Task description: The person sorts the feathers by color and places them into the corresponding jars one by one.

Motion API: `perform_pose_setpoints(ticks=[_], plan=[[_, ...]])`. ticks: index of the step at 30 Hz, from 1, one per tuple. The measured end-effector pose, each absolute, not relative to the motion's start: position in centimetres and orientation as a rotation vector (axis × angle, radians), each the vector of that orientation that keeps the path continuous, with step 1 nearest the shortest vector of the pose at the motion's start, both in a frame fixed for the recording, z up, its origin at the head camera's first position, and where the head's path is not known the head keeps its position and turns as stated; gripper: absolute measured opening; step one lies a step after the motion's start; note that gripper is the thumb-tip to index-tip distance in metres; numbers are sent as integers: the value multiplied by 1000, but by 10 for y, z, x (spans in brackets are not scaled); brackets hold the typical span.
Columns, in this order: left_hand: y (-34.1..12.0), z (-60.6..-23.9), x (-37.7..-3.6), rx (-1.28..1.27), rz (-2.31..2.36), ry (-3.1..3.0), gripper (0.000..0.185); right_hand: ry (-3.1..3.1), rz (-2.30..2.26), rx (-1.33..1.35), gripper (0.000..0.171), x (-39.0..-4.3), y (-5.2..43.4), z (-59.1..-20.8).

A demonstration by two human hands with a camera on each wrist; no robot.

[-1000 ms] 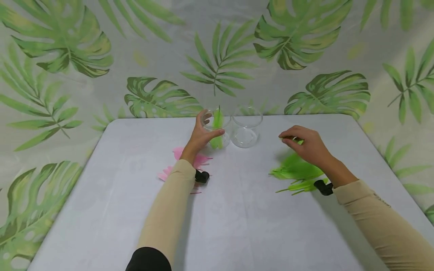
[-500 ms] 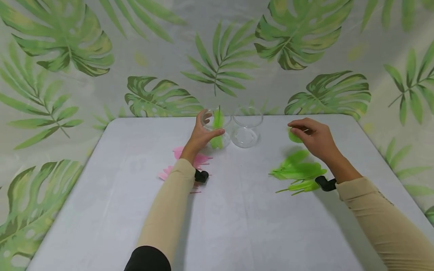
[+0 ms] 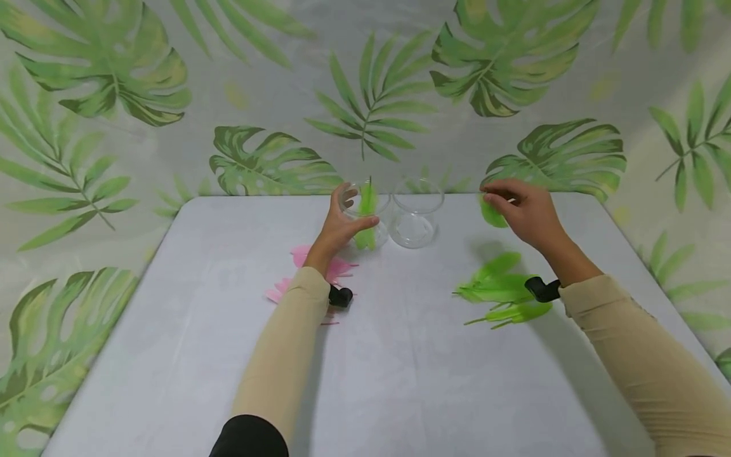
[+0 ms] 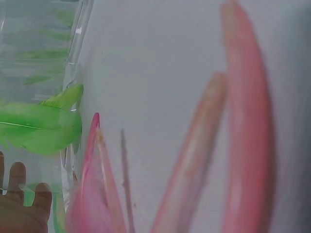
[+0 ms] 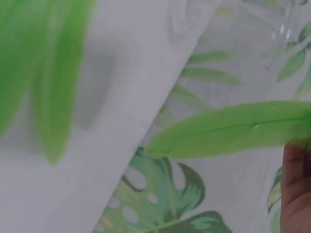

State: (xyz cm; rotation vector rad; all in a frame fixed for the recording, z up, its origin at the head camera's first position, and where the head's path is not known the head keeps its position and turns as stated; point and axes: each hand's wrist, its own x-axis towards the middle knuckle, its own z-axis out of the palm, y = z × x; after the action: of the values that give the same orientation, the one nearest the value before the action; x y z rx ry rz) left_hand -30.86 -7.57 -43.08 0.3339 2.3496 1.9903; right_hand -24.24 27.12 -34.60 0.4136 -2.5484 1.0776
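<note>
My left hand grips a clear glass cup at the back of the table; a green feather stands inside it. In the left wrist view the same feather shows through the cup wall beside my fingers. A second clear cup, with nothing in it, stands just right of the first. My right hand is raised above the table and pinches a green feather, seen long and flat in the right wrist view.
Several green feathers lie on the white table under my right forearm. Pink feathers lie beneath my left wrist, close up in the left wrist view. A leaf-print cloth hangs behind.
My right hand has lifted one green feather off the pile and carried it up and back, level with the cups. The left hand has kept its hold on the cup.
</note>
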Motion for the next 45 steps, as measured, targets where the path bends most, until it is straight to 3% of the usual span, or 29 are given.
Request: perform_pose_setpoints(ticks=[14,24,32,45], plan=[[-77,-431,-307,359,2012,2307,101,-2482,1327,383,32,-275,251,-298],[-78,-422,-302,343,2012,2297,100,-1977,2309,204,32,-305,222,-259],[-77,-402,-287,351,2000,2271,100,-1935,2406,255,36,-316,173,-260],[-76,-430,-307,315,2018,2327,99,-2202,2289,185,38,-327,101,-303]])
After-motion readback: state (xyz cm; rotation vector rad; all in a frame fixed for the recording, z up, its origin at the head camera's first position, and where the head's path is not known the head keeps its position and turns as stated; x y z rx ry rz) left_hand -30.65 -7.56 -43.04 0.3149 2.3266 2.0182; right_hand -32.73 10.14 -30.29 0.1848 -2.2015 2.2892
